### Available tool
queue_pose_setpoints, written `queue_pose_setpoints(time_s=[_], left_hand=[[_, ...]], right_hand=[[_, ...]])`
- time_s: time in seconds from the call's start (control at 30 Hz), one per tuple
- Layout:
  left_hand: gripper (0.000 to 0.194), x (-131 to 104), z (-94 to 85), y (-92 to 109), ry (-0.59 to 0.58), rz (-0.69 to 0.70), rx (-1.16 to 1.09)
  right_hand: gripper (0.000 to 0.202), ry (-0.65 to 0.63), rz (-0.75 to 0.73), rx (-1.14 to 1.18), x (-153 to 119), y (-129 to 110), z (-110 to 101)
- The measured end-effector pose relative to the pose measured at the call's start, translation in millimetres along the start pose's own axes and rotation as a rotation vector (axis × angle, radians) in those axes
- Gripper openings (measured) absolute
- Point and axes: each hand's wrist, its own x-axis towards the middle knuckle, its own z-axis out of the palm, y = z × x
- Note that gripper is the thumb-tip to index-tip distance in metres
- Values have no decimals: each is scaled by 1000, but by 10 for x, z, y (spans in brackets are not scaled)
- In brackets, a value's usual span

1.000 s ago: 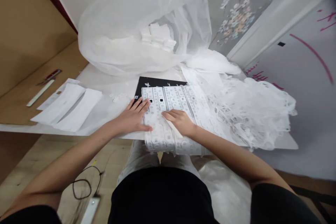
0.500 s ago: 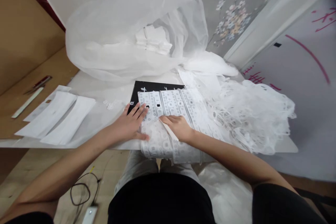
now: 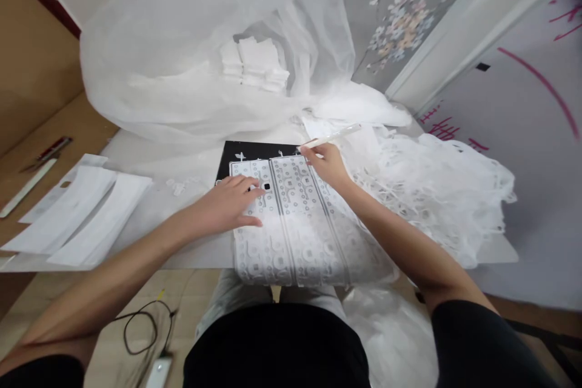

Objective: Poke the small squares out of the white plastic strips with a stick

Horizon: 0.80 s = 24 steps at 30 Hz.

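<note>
- The sheet [image 3: 304, 242], patterned and white, takes the centre of the frame; its near edge bends down over the table's front edge, just above the person's lap.
- Its far edge lies on a black board [image 3: 260, 149], leaving a dark band showing beyond it.
- The two hands are well apart. The left hand [image 3: 234, 203] lies over the sheet's left side, fingers loosely spread and bent; from here I can't tell how hard it presses.
- The right hand [image 3: 325, 163] is closed in a pinch on a pale stick [image 3: 339, 134] at the sheet's far edge, the stick slanting toward the upper right.
- A big bag [image 3: 154, 66] fills the upper left and top centre, its lower edge near the board, so there's little room beyond.
- To the right, a heap of scraps [image 3: 445, 194] crowds the right forearm.
- The widest gap on the table [image 3: 154, 156] is left of centre, between the strips [image 3: 100, 215] and the sheet, with small clear bits [image 3: 179, 185] in it.
</note>
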Motion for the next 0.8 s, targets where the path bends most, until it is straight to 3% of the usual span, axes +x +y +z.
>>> queue_pose_setpoints(time_s=[0.07,0.17,0.33,0.57,0.67,0.8], left_hand=[[45,144,-72,13,-29,156,-120],[30,284,-71,39,-77,249,-220],[20,319,21,79,-105,196,-236],[15,334,21,70,-111,144,-275],[17,334,39,122,-111,160,-176],[17,303,116,230,-71,238,195]], right_hand=[[42,-36,19,64,-14,-47,81],[40,-144,14,106,-187,-136,207],[42,-187,125,204,-417,-70,292],[46,-67,286,446,-315,128,275],[44,-73,281,479,-323,124,269],[44,-78,270,483,-333,133,269]])
